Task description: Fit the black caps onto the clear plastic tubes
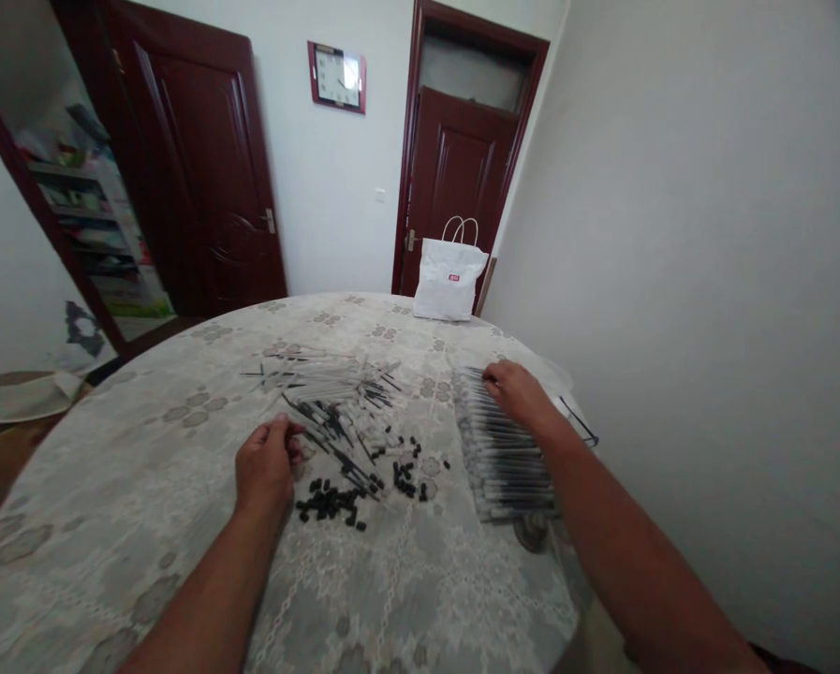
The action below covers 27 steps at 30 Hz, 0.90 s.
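Landmark: the heap of small black cylindrical caps (330, 501) on the grey-and-white patterned tablecloth (201, 534).

Hands: right hand (522, 391) is beyond the heap and well to its right, fingertips gathered at the far end of a row of slender pen-like sticks (508, 449). Cannot tell whether a stick is pinched. Left hand (269, 459) is just left of the heap and slightly beyond, fingers curled, thumb near the index finger, beside a loose batch of thin dark sticks (328, 421); a grip on one is not resolvable.

Handling (judgement): at the row, take or set one stick at a time by its end, with light fingertips; a sideways push would probably roll its neighbours out of line. Keep the right forearm lifted, since it passes over the row. Left fingers best pick from the edge of the dark batch, as the sticks there cross and could drag others along.

Appearance: the row, right of the heap, lies side by side, pale at the left ends, darker along the middle. Dark batch, just beyond the heap, is tangled. Farther beyond it, thin whitish sticks (321, 376) lie loosely fanned.
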Each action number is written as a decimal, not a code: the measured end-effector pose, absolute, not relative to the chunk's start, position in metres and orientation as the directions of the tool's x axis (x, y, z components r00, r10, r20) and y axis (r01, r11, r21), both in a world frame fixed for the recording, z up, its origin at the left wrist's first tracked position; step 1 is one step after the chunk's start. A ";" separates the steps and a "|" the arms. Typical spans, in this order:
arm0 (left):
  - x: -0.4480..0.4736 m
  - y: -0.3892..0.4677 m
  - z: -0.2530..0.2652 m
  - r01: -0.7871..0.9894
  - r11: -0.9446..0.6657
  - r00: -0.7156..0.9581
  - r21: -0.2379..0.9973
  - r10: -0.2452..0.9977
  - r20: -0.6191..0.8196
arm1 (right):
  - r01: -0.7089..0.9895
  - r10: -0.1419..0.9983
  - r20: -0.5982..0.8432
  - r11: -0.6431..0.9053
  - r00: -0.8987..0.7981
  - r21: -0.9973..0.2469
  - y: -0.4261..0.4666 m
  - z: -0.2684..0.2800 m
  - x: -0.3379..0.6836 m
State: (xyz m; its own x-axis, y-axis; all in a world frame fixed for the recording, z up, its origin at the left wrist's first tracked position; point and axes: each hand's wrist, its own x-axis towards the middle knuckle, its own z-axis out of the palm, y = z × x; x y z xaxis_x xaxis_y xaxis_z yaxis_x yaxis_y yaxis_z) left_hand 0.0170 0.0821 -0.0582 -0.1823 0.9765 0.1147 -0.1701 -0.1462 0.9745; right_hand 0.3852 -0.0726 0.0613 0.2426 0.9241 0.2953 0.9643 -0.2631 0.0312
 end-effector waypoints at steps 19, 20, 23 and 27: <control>0.022 0.081 -0.065 -0.389 -0.136 -0.174 0.911 0.982 0.072 | 0.909 0.933 0.130 -0.357 0.336 0.216 -0.029 0.038 0.414; 0.022 0.081 -0.066 -0.381 -0.141 -0.173 0.914 0.982 0.080 | 0.916 0.936 0.146 -0.345 0.320 0.206 -0.027 0.039 0.406; 0.022 0.080 -0.067 -0.356 -0.149 -0.168 0.923 0.981 0.093 | 0.963 0.960 0.187 -0.236 0.209 0.133 -0.020 0.041 0.370; 0.022 0.077 -0.066 -0.336 -0.139 -0.177 0.932 0.981 0.082 | 0.999 0.995 0.101 0.023 -0.026 0.025 -0.003 0.032 0.307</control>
State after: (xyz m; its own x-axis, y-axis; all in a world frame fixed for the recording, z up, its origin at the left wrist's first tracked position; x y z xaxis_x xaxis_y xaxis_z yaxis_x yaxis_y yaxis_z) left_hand 0.0224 0.0773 -0.0662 -0.1769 0.9808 0.0824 -0.3358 -0.1389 0.9316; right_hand 0.3067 -0.0029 0.0324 -0.0255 0.9946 0.1008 0.9994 0.0231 0.0247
